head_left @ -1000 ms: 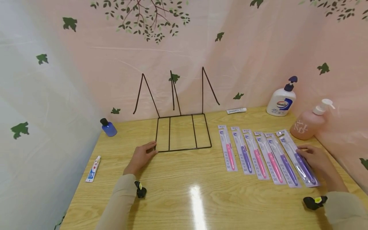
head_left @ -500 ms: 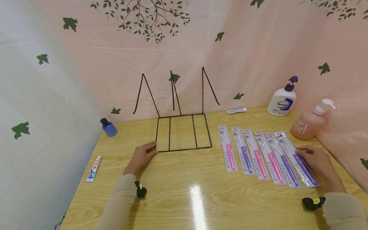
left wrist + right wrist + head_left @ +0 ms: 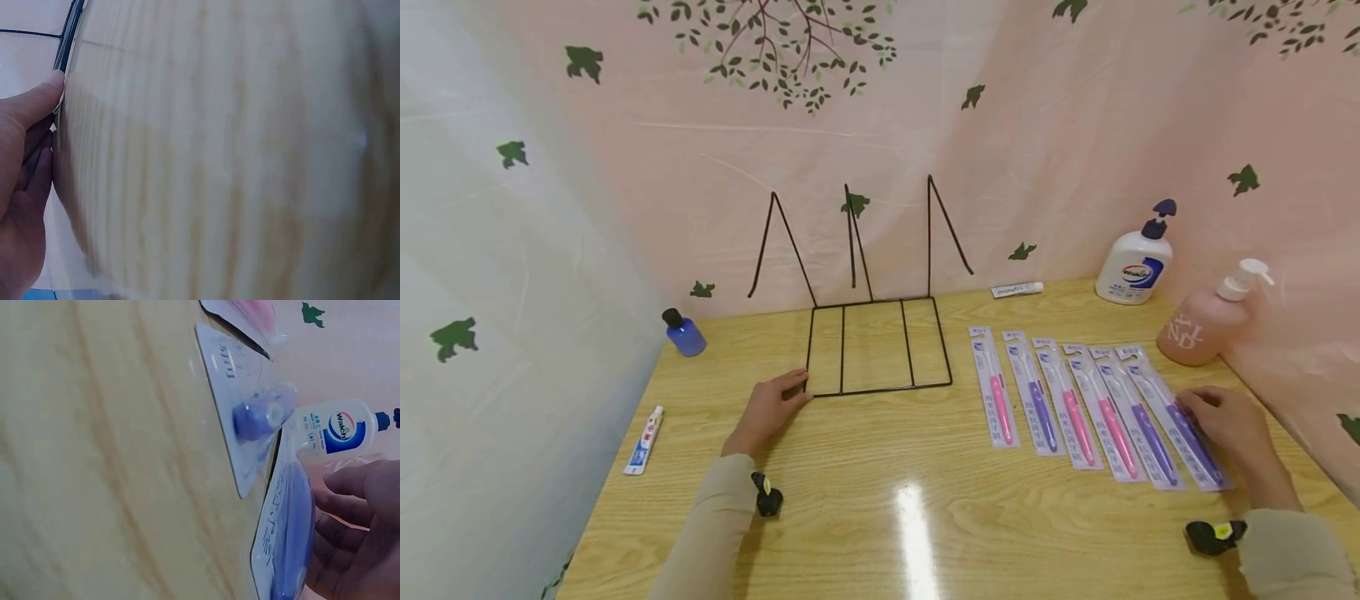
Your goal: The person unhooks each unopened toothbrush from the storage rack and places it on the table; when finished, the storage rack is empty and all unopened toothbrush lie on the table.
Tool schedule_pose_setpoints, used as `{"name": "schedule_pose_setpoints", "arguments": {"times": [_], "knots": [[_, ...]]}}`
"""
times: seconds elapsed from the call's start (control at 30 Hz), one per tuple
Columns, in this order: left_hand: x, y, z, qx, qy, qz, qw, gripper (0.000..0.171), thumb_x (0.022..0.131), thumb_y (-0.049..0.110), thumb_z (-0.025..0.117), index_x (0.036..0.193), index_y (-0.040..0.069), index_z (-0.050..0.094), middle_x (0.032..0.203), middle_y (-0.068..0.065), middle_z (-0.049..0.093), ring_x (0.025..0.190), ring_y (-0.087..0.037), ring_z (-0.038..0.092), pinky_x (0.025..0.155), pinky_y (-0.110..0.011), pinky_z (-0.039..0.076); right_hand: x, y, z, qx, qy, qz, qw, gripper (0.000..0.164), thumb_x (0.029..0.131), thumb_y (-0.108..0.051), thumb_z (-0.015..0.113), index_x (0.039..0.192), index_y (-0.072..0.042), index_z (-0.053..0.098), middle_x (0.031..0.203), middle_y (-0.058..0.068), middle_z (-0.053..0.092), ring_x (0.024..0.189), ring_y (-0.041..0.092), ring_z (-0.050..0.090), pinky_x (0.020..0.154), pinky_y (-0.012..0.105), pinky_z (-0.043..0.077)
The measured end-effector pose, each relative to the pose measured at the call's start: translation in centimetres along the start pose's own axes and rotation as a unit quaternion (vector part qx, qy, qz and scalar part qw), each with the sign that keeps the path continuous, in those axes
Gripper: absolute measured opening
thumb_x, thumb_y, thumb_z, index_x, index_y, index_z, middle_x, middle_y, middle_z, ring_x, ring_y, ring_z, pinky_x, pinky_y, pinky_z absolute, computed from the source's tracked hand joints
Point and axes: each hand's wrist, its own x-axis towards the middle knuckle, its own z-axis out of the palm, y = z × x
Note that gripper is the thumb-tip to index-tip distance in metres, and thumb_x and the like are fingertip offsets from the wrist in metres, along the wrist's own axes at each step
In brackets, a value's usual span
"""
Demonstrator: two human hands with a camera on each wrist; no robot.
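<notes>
In the head view my left hand rests at the near left corner of a black wire rack, thumb at the front bar and fingers along the side bar. The left wrist view shows the thumb against the dark wire. Several packaged toothbrushes, pink and purple, lie in a slanted row at the right. My right hand is at the right edge of the last purple toothbrush pack, its fingers loosely bent. That toothbrush pack lies beside the fingertips in the right wrist view.
A white pump bottle and a pink pump bottle stand behind the packs. A small white tube lies near the back wall. At left are a blue bottle and a toothpaste tube. Three bent wire prongs rise behind the rack.
The last purple toothbrush pack has shifted left and down at its top end, closer in line with its neighbour. My right hand has edged slightly down. The left hand has not moved.
</notes>
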Motion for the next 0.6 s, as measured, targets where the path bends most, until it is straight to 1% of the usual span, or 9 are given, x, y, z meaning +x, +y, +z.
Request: {"name": "schedule_pose_setpoints", "arguments": {"times": [0.1, 0.2, 0.27, 0.3, 0.37, 0.43, 0.47, 0.53, 0.6], "knots": [[0.0, -0.2, 0.0, -0.001, 0.001, -0.002, 1.0000, 0.048, 0.091, 0.026, 0.066, 0.134, 0.007, 0.056, 0.140, -0.010, 0.053, 0.131, -0.033, 0.047, 0.107, -0.050, 0.040, -0.3, -0.4, 0.0, 0.001, 0.006, -0.002, 1.000, 0.054, 0.098, -0.038, 0.046, 0.119, 0.010, 0.059, 0.106, 0.028, 0.063, 0.077, 0.022, 0.057, 0.059, 0.024, 0.044], [0.1, -0.3, -0.1, -0.006, -0.003, -0.009, 0.9999, 0.048, 0.092, 0.027, 0.065, 0.135, 0.008, 0.056, 0.141, -0.010, 0.052, 0.131, -0.033, 0.046, 0.108, -0.050, 0.040, -0.9, -1.2, -0.1, -0.010, 0.016, -0.014, 1.000, 0.053, 0.099, -0.037, 0.045, 0.119, 0.010, 0.058, 0.103, 0.027, 0.064, 0.077, 0.023, 0.057, 0.058, 0.025, 0.044], [0.0, -0.2, -0.2, -0.013, -0.006, -0.016, 0.9998, 0.048, 0.092, 0.027, 0.065, 0.135, 0.008, 0.056, 0.141, -0.010, 0.051, 0.132, -0.033, 0.046, 0.108, -0.050, 0.039, -1.3, -2.2, -0.3, -0.015, 0.023, -0.018, 0.999, 0.056, 0.100, -0.039, 0.042, 0.123, 0.010, 0.056, 0.105, 0.028, 0.062, 0.080, 0.026, 0.056, 0.062, 0.031, 0.046], [0.1, -0.2, -0.2, -0.017, -0.008, -0.019, 0.9996, 0.048, 0.092, 0.027, 0.065, 0.136, 0.008, 0.055, 0.142, -0.011, 0.051, 0.132, -0.033, 0.045, 0.108, -0.050, 0.039, -1.4, -2.8, -0.4, -0.015, 0.029, -0.025, 0.999, 0.056, 0.100, -0.039, 0.042, 0.123, 0.010, 0.055, 0.105, 0.028, 0.062, 0.081, 0.029, 0.056, 0.063, 0.033, 0.046], [0.1, 0.1, -0.4, -0.025, -0.010, -0.022, 0.9994, 0.048, 0.093, 0.026, 0.064, 0.136, 0.008, 0.055, 0.142, -0.013, 0.051, 0.132, -0.034, 0.045, 0.108, -0.050, 0.039, -1.4, -4.2, -0.5, -0.022, 0.048, -0.039, 0.998, 0.054, 0.100, -0.039, 0.041, 0.124, 0.008, 0.054, 0.105, 0.028, 0.060, 0.082, 0.033, 0.055, 0.063, 0.035, 0.045], [0.1, 0.3, -0.5, -0.038, -0.010, -0.030, 0.9988, 0.047, 0.093, 0.026, 0.064, 0.136, 0.008, 0.055, 0.141, -0.014, 0.052, 0.132, -0.033, 0.046, 0.108, -0.050, 0.040, -1.5, -5.9, -0.6, -0.022, 0.074, -0.067, 0.995, 0.048, 0.100, -0.035, 0.043, 0.124, 0.005, 0.056, 0.103, 0.027, 0.060, 0.082, 0.034, 0.054, 0.061, 0.034, 0.045], [0.2, 0.5, -0.6, -0.044, -0.009, -0.035, 0.9984, 0.046, 0.094, 0.026, 0.063, 0.135, 0.008, 0.056, 0.140, -0.014, 0.053, 0.131, -0.033, 0.047, 0.108, -0.050, 0.041, -1.4, -6.7, -0.6, -0.026, 0.092, -0.086, 0.992, 0.043, 0.100, -0.032, 0.044, 0.120, 0.004, 0.058, 0.099, 0.026, 0.060, 0.080, 0.034, 0.054, 0.060, 0.032, 0.043], [0.3, 0.7, -0.7, -0.052, -0.004, -0.044, 0.9977, 0.044, 0.095, 0.028, 0.060, 0.134, 0.007, 0.057, 0.136, -0.015, 0.056, 0.128, -0.033, 0.050, 0.105, -0.049, 0.043, -1.3, -8.6, -0.4, -0.023, 0.118, -0.119, 0.986, 0.039, 0.099, -0.027, 0.047, 0.119, 0.004, 0.059, 0.098, 0.027, 0.061, 0.081, 0.037, 0.055, 0.060, 0.035, 0.045], [0.6, 1.1, -0.8, -0.060, 0.003, -0.053, 0.9968, 0.043, 0.097, 0.030, 0.058, 0.133, 0.006, 0.057, 0.132, -0.015, 0.059, 0.124, -0.032, 0.054, 0.102, -0.048, 0.046, -1.3, -10.5, -0.2, -0.016, 0.127, -0.138, 0.982, 0.038, 0.099, -0.027, 0.046, 0.119, 0.004, 0.059, 0.101, 0.028, 0.061, 0.086, 0.040, 0.056, 0.065, 0.043, 0.048]]}}
